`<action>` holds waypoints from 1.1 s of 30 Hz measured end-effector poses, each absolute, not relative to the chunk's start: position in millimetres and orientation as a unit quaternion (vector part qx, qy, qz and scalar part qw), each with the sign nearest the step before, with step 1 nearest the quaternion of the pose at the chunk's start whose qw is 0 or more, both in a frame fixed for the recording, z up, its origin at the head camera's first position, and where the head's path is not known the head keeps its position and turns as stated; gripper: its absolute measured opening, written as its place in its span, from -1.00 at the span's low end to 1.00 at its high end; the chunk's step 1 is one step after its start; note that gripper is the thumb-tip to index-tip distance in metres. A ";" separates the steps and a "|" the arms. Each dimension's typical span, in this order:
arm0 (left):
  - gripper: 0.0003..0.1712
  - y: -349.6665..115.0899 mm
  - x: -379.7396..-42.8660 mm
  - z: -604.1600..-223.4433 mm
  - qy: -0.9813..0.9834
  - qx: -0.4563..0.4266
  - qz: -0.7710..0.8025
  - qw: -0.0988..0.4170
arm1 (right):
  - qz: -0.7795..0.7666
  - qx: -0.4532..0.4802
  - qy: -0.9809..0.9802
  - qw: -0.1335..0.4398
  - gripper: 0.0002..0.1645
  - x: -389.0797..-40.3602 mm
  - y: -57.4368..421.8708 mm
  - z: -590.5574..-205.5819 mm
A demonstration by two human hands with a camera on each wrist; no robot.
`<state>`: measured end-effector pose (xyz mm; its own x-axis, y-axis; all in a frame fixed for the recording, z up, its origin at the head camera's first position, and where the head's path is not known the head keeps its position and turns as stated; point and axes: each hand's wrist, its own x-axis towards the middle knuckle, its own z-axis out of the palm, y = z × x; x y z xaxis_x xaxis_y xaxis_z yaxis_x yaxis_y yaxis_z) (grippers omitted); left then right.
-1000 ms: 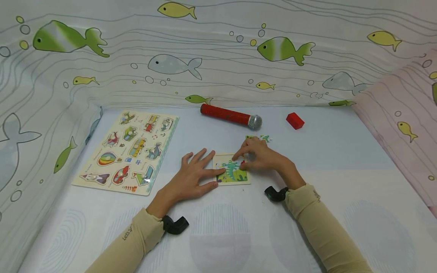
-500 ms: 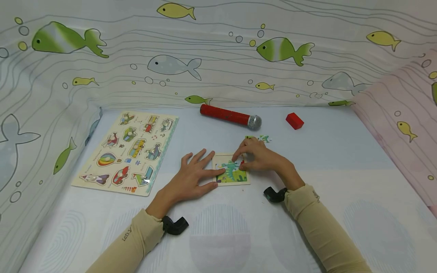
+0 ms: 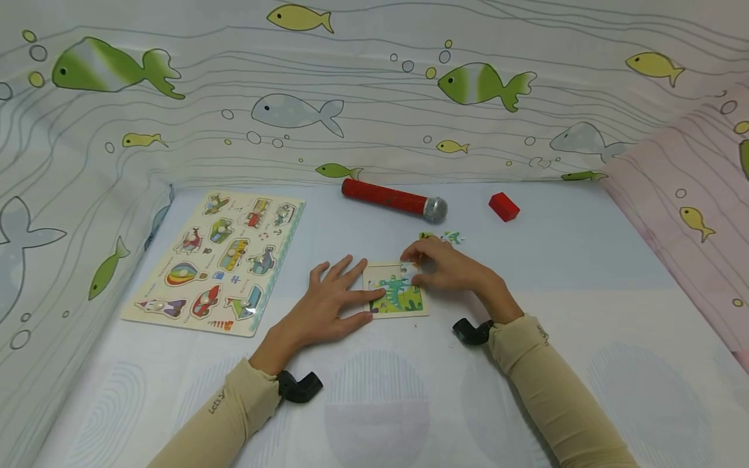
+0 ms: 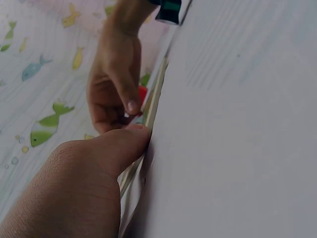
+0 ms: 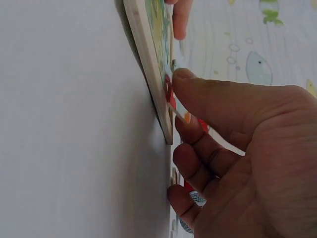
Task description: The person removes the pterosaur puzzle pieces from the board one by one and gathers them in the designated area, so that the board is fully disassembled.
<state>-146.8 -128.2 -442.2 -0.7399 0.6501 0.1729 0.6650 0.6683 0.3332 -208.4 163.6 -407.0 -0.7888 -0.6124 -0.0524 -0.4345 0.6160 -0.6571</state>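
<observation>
A small wooden jigsaw puzzle (image 3: pixel 404 304) with a green dinosaur picture lies mid-table in the head view. My left hand (image 3: pixel 330 304) rests at its left side, fingers spread, with fingertips over the frame and picture. In the left wrist view the left thumb (image 4: pixel 126 144) lies along the board's edge. My right hand (image 3: pixel 450 266) pinches a puzzle piece (image 3: pixel 407 269) between thumb and index finger at the board's upper right corner. Seen from the right wrist, this puzzle piece (image 5: pixel 182 110) is tilted against the board, partly covered by the thumb.
Loose puzzle pieces (image 3: pixel 452 238) lie just beyond the right hand. A red microphone (image 3: pixel 386 197) and a red block (image 3: pixel 504 207) lie farther back. At left is a large peg puzzle board (image 3: pixel 213 263) with vehicle pictures. A fish-patterned cloth (image 3: pixel 386 123) rises behind.
The right index finger has shifted slightly up and away, and more of the pinched piece now shows at the board's corner. The left hand has stayed in place.
</observation>
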 end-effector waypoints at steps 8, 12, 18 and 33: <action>-0.50 -127.8 -146.8 -441.5 -0.915 -0.357 -0.188 0.017 | -0.361 -0.302 0.872 0.136 -0.63 -212.2 170.1 -414.5; -0.50 -127.8 -146.6 -441.6 -0.915 -0.357 -0.187 0.016 | -0.373 -0.298 0.869 0.132 -0.65 -211.8 170.9 -415.3; -0.50 -128.0 -146.2 -442.4 -0.914 -0.357 -0.191 0.016 | -0.385 -0.302 0.862 0.129 -0.65 -211.2 170.9 -414.3; -0.50 -128.0 -145.8 -443.8 -0.912 -0.361 -0.195 0.020 | -0.427 -0.217 0.873 0.095 -0.68 -222.8 209.5 -405.2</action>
<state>-145.8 -128.0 -443.8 -0.7385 0.6506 0.1770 0.6660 0.6630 0.3418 -222.8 209.5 -405.2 -0.8875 -0.4603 0.0202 -0.2984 0.5408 -0.7864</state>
